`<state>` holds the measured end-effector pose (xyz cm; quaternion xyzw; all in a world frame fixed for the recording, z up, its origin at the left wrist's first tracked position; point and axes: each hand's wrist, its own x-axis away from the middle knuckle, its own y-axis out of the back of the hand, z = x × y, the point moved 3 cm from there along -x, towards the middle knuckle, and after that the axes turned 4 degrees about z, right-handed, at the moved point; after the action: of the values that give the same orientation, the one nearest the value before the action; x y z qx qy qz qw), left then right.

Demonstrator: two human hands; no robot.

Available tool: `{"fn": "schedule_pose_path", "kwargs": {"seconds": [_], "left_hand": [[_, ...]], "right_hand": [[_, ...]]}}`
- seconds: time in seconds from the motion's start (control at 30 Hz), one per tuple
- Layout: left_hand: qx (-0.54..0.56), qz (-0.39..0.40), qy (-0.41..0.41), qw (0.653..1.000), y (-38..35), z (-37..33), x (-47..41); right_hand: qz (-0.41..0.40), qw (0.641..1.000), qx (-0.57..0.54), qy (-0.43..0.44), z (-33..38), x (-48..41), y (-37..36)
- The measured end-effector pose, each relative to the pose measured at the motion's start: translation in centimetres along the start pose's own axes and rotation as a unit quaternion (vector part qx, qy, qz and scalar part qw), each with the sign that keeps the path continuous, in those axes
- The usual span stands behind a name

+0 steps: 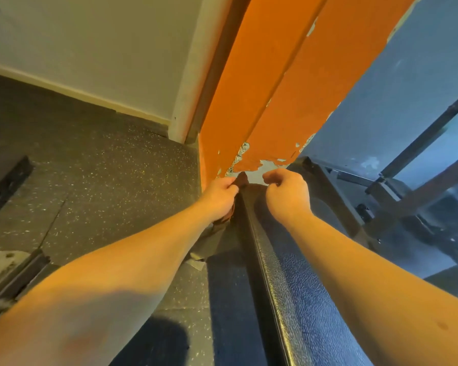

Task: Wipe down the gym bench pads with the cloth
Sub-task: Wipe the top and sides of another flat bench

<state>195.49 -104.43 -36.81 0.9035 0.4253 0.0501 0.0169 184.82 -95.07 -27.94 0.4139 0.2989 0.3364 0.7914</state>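
Left hand clamped on dark cloth at far end of bench pad, on the pad's left edge. More cloth hanging grey below the wrist down the pad's side, lower end partly hidden behind the forearm. Right hand just beside, over the pad's far end, fingers curled under; fingertips hidden behind the knuckles, so cannot tell whether pinching a cloth corner or nothing. Hands near each other, not touching. Pad in black textured vinyl with a glossy seam along the left edge, running from near to far, near end cut off by the picture edge. Far end butts up near an orange column, paint flaked off at its base, pale plaster showing. Pale wall with skirting far left, blue-grey wall right. Dark metal frame at right, blurred and cut off, shape hard to make out. Speckled grey rubber floor left of the pad, with tile seams. Dark bar and pale plate at left edge, both cropped, unidentifiable.
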Motion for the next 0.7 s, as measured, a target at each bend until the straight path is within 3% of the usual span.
{"fn": "schedule_pose_path", "kwargs": {"seconds": [0.2, 0.37, 0.7], "left_hand": [[0.02, -0.039, -0.036, 0.998, 0.7, 0.9, 3.8], [0.03, -0.015, -0.049, 0.998, -0.6, 1.4, 7.7], [0.004, -0.066, -0.08, 0.995, -1.1, -1.2, 1.0]], "right_hand": [[-0.012, 1.0, -0.011, -0.008, -0.4, 1.6, 0.8], [-0.004, 1.0, -0.014, -0.026, -0.6, 2.8, 0.7], [-0.02, 0.999, -0.022, -0.02, -2.2, 3.7, -0.1]]}}
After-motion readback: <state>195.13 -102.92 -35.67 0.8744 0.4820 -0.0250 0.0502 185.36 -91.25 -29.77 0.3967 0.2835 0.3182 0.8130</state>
